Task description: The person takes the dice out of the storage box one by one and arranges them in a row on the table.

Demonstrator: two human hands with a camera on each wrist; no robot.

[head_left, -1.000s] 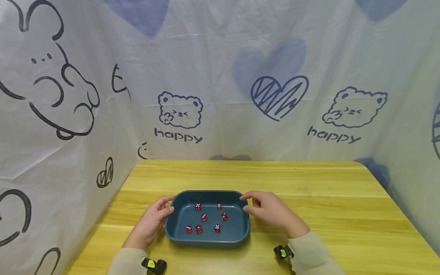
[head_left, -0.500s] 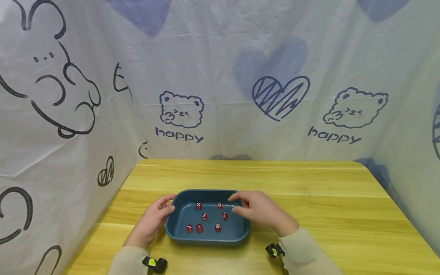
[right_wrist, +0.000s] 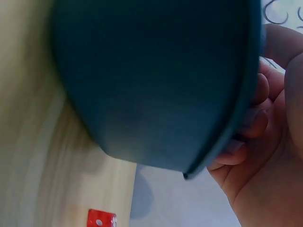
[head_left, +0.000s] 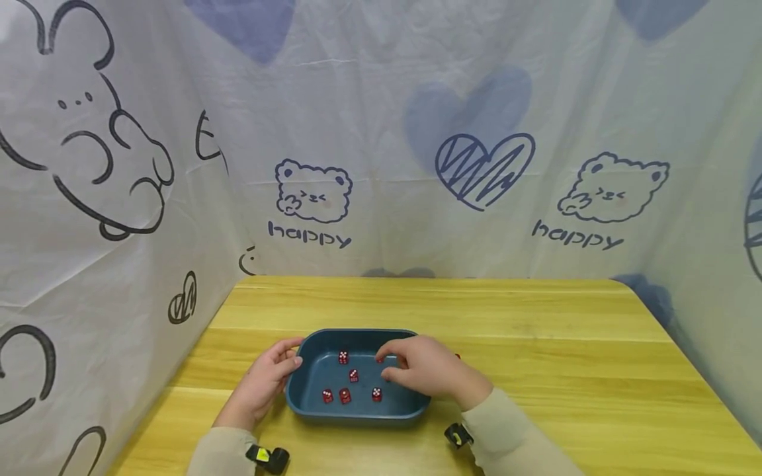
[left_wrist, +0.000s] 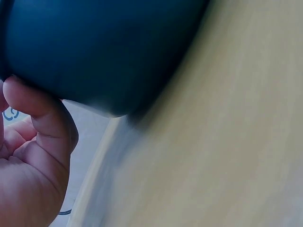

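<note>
A dark teal, round-cornered tray [head_left: 357,418] stands on the table with several red dice inside, one of them the near-right die [head_left: 377,395]. My left hand [head_left: 264,377] holds the tray's left end, thumb at the rim and fingers outside; the left wrist view shows the thumb [left_wrist: 33,101] against the wall. Over the tray's right part reaches my right hand [head_left: 425,367], index finger and thumb apart, tips close to two dice that they partly cover. Whether the fingertips touch a die cannot be seen. The right wrist view shows the tray's outer wall [right_wrist: 156,85] beside curled fingers.
The yellow wood-grain table [head_left: 565,370] extends around the tray. Another red die [right_wrist: 101,219] lies on the table to the right of the tray, mostly behind my right hand in the head view. A printed white curtain [head_left: 381,218] encloses the back and sides.
My right hand has moved left from the tray's right rim to above the dice inside. A red die on the table now shows behind it. The left hand has stayed at the tray's left end.
</note>
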